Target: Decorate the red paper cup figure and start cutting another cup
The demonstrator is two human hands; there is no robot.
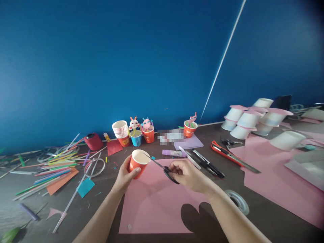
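My left hand (128, 171) is wrapped round an orange paper cup (139, 165), holding it slightly tilted with its white inside showing. In my right hand (182, 171) is a pair of scissors (162, 166), dark-handled, with the blades pointing left. Their tip overlaps the cup's rim in view; I cannot tell whether it touches. Both hands are above a sheet of pink paper (157, 209) on the dark table. Behind the scissors lies a purple glue stick (173, 153).
Colourful straws (50, 172) spread across the left. At the back stand stacked cups (119, 130) and decorated cups (136, 136). To the right lie pens (206, 163), an orange utility knife (227, 155), a tape roll (238, 201), more pink paper (270, 175) and a cup-and-paper stack (249, 119).
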